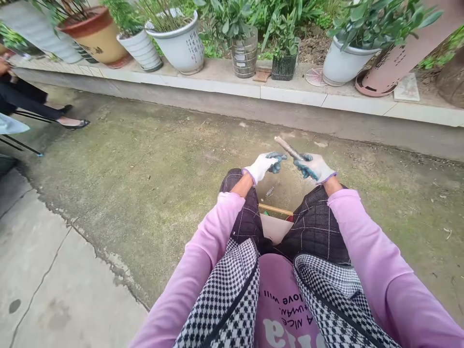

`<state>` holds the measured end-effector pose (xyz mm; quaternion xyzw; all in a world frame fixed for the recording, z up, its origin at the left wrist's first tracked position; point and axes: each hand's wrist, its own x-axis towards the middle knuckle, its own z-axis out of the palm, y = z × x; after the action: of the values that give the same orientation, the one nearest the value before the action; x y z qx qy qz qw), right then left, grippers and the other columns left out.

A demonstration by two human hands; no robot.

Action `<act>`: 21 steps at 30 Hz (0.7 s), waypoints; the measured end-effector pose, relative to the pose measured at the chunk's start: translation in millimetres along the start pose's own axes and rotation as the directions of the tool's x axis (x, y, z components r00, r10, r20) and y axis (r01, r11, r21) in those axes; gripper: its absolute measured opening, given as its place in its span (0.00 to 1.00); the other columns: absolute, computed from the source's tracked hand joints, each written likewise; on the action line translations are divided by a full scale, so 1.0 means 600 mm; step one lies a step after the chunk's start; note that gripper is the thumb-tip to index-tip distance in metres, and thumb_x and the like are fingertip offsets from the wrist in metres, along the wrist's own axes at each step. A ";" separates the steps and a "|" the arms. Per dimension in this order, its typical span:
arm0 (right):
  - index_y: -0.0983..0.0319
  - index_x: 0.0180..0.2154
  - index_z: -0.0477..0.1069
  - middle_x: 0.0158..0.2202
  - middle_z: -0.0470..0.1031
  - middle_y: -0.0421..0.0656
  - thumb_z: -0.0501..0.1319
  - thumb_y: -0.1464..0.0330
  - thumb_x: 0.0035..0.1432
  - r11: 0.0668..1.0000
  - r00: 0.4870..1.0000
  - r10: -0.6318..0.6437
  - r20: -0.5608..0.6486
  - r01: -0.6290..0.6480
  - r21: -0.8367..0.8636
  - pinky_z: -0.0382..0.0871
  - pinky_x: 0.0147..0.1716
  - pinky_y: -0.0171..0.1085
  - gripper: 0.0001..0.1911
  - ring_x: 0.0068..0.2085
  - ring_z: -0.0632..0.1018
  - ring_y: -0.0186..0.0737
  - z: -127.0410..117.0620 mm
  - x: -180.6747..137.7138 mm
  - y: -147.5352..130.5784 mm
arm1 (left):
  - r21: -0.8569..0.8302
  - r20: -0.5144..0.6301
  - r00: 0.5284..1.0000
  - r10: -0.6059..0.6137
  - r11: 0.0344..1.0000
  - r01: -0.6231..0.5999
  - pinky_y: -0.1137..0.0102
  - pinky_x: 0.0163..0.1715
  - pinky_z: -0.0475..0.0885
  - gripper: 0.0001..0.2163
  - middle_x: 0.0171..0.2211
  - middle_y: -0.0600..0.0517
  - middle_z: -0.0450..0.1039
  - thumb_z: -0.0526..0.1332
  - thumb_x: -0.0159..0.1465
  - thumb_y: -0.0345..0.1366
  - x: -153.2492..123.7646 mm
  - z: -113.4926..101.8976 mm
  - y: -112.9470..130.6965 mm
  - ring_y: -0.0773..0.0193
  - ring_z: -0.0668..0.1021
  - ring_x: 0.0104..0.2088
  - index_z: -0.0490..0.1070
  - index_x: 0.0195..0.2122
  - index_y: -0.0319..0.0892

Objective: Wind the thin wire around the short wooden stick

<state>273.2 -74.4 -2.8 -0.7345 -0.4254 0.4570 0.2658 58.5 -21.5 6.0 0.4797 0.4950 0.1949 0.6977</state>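
My right hand point(312, 167), in a white glove with a blue-grey coated palm, is closed around one end of a stick-like thing point(289, 148). It slants up to the left, brownish at its pale far tip and shiny silver-grey toward the glove; its exact kind is unclear. My left hand point(266, 166) wears a matching glove and is just left of the stick, apart from my right hand. Its fingers are curled together, and whatever they may hold is too small to make out. Below both hands, a small shiny scrap point(270, 192) lies on the ground.
Between my knees is a pale box-like thing point(277, 227) with a wooden strip point(275, 209) and bits of green and red. A tiled ledge point(232, 88) with several potted plants runs across the back. At far left, a person's leg point(31, 100) shows beside thin dark metal legs.
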 end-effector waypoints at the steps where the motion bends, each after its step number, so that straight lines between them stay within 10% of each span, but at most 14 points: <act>1: 0.56 0.42 0.77 0.25 0.73 0.35 0.85 0.53 0.55 0.989 0.999 -0.005 0.033 0.000 0.151 0.70 0.23 0.35 0.24 0.24 0.72 0.37 0.007 0.004 0.006 | -0.030 0.006 1.000 -0.026 0.999 0.027 0.75 0.31 0.70 0.10 0.23 0.56 0.76 0.65 0.76 0.20 0.000 0.002 -0.008 0.69 0.75 0.23 0.84 0.43 0.39; 7: 0.59 0.44 0.80 0.26 0.75 0.35 0.92 0.48 0.45 0.894 0.929 -0.199 0.311 0.042 0.446 0.67 0.19 0.33 0.36 0.23 0.73 0.34 0.002 0.004 0.034 | 0.009 0.005 1.000 -0.019 1.000 0.019 0.74 0.31 0.71 0.12 0.22 0.58 0.74 0.66 0.76 0.20 0.021 0.006 -0.031 0.70 0.74 0.23 0.80 0.36 0.41; 15: 0.59 0.37 0.84 0.26 0.79 0.39 0.95 0.50 0.46 0.990 0.833 -0.111 0.543 0.042 0.137 0.72 0.23 0.34 0.30 0.24 0.75 0.34 -0.011 -0.001 0.053 | 0.394 0.274 0.961 -0.023 0.915 -0.090 0.70 0.34 0.69 0.10 0.27 0.55 0.80 0.71 0.63 0.19 0.071 -0.078 -0.021 0.66 0.75 0.30 0.84 0.31 0.41; 21: 0.59 0.36 0.86 0.29 0.81 0.40 0.94 0.49 0.45 0.996 0.870 -0.082 0.486 0.085 0.016 0.77 0.27 0.35 0.29 0.28 0.78 0.37 -0.026 0.001 0.063 | 0.460 0.207 0.978 -0.004 0.883 -0.093 0.64 0.42 0.72 0.13 0.28 0.51 0.84 0.72 0.66 0.17 0.086 -0.072 -0.033 0.61 0.75 0.37 0.85 0.30 0.42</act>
<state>301.9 -92.6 -25.8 -0.5779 -0.5112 0.6136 0.1678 39.0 28.8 -39.1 0.6621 0.4429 0.0363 0.6035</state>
